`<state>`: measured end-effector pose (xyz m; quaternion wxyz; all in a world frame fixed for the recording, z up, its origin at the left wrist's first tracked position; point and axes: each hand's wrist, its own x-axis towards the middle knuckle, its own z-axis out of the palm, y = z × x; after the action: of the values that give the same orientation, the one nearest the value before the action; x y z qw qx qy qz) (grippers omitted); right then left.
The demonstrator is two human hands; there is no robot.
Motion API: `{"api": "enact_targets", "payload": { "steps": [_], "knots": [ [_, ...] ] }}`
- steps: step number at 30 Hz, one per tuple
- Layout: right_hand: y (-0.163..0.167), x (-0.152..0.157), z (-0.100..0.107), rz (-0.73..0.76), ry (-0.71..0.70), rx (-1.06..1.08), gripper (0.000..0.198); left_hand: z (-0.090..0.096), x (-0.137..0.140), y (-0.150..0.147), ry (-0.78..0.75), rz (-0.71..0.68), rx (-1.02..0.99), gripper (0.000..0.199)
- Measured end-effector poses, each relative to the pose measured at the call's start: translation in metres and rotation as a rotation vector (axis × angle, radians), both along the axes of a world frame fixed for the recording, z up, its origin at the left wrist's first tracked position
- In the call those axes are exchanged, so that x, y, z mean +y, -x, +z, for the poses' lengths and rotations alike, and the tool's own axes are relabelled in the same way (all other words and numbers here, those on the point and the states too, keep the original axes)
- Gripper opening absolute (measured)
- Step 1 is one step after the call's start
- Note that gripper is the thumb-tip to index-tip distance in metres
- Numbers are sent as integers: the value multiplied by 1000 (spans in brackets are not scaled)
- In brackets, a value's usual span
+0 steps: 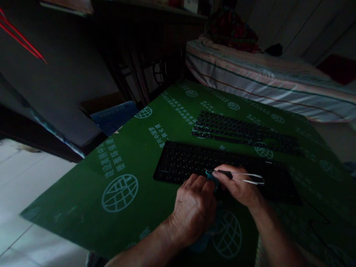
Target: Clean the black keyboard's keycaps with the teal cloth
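Observation:
On the green table board lies a black keyboard (pixel 178 163), its keycaps off across the part I can see. My left hand (pixel 196 204) is closed at the keyboard's near edge, gripping a teal cloth (pixel 211 177). Beside it, my right hand (pixel 240 187) pinches a black-handled wire keycap puller (pixel 249 178), its wire loop pointing right. The tool's black tip meets the cloth between my hands. My hands cover the keyboard's lower middle. Behind it, loose black keycaps (pixel 228 126) are laid out in rows.
The green board (pixel 122 155) carries white globe prints. A cable (pixel 319 220) trails off at the right. Beyond the board stands a bed (pixel 264 78) with striped bedding. A blue box (pixel 114 116) is at the left, and dark furniture stands at the back.

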<state>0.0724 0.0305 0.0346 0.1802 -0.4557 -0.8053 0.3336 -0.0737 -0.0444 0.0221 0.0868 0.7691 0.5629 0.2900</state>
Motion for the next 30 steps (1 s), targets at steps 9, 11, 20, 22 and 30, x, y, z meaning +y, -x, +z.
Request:
{"api": "enact_targets", "payload": {
  "steps": [9,11,20,22,30],
  "knots": [
    [-3,2,1,-5,44,-5,29,-2,-1,-3,38,-49,16,12],
    [-1,1,2,-10,56,-3,29,-1,-1,-1,40,-42,3,12],
    [3,0,1,-25,-54,-83,26,-5,1,3,34,-20,1,12],
    [5,-1,-1,-46,-73,-71,26,-5,1,4,33,-9,-3,13],
    [5,-6,-5,-116,-56,-3,28,-5,1,5,37,7,7,13]
  ]
}}
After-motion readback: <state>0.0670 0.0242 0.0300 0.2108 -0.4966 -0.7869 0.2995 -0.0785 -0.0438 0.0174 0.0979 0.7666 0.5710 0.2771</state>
